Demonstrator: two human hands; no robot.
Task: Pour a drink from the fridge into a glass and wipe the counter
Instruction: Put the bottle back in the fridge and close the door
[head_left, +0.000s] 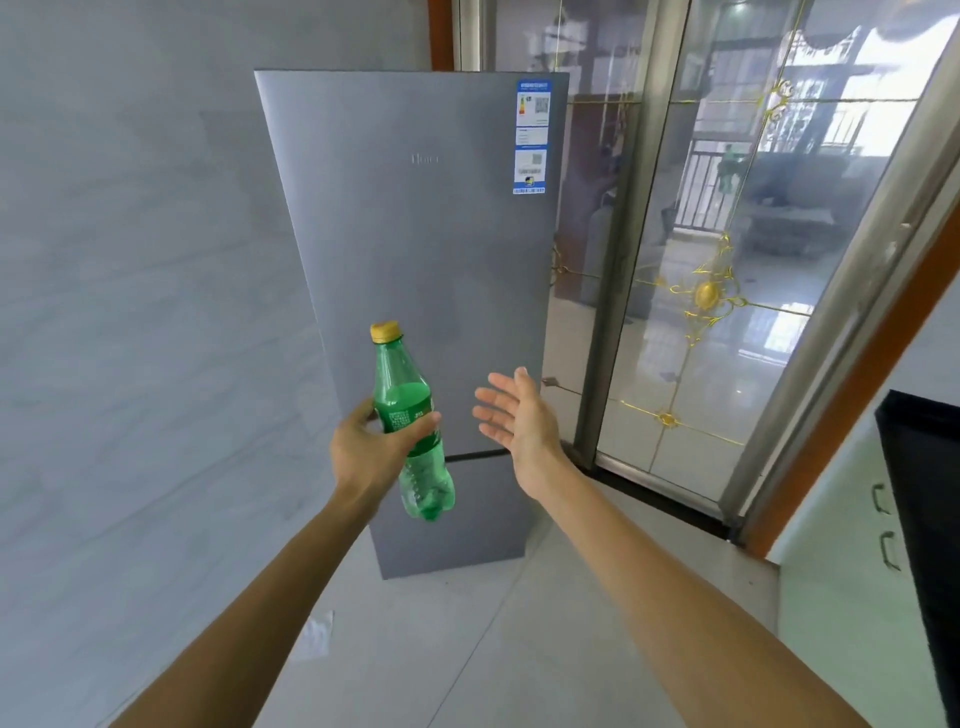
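A tall grey fridge stands straight ahead with both doors shut. My left hand grips a green plastic bottle around its label; the bottle has a yellow cap, is tilted slightly and holds some liquid. My right hand is held just right of the bottle with its fingers spread, palm facing left, in front of the fridge door and holding nothing. No glass or cloth is in view.
A grey wall runs along the left. Sliding glass doors with gold ornament stand right of the fridge. A black counter edge over white cabinets with handles sits at far right. A white scrap lies on the floor.
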